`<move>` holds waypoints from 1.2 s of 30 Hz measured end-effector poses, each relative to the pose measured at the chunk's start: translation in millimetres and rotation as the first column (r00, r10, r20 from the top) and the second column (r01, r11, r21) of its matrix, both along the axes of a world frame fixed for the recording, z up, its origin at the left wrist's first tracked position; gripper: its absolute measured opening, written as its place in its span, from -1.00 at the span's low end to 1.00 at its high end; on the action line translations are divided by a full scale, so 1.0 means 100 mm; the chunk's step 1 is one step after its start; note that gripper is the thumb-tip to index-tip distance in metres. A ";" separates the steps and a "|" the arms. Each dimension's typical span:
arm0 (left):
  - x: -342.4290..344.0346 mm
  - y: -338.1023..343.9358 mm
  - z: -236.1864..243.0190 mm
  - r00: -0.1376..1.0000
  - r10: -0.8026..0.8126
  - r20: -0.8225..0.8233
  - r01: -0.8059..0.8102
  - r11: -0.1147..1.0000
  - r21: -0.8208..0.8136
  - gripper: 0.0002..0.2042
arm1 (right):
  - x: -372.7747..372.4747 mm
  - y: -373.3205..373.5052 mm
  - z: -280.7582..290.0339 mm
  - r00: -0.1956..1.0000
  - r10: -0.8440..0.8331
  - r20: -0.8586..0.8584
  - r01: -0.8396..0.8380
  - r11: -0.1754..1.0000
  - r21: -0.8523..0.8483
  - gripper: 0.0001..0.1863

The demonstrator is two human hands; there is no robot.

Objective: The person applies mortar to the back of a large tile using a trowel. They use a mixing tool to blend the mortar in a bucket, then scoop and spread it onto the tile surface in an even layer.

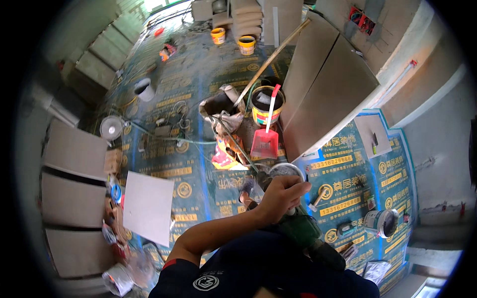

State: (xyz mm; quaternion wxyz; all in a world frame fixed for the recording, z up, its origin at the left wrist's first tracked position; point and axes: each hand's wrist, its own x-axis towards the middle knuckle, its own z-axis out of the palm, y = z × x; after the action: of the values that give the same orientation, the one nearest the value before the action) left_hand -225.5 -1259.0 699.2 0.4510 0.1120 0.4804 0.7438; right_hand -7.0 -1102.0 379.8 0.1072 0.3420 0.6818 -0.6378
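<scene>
My left forearm reaches across from the lower left, and my left hand [284,197] is closed in a fist at the front end of a green power drill [300,229]. Its fingers seem wrapped round a grip there, mostly hidden by the hand. The drill's dark rear end [329,256] lies against my dark shirt. Just beyond the fist stands a round bucket [286,169] with grey material inside, partly covered by the hand. Whether the drill reaches into the bucket is hidden. My right hand does not show.
Ahead stand a red dustpan [265,144], a yellow-rimmed bucket [268,115] and an open sack [222,110]. Large grey panels [328,74] lean at the right. A hammer [318,198] and a white bucket [380,223] are on the covered floor. A pale tile [148,206] lies left.
</scene>
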 end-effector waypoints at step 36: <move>-5.27 1.07 -2.15 0.973 -0.171 0.154 0.183 0.981 -0.063 -0.78 | -4.59 -1.46 -0.69 0.834 -0.551 0.000 0.551 0.834 0.028 -0.77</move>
State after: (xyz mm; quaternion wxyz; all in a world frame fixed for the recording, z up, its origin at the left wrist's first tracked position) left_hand -752.8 -1151.8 484.5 0.5538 0.0816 0.4622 0.6878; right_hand -465.9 -1248.4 310.7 -0.0826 0.5277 0.5625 -0.6311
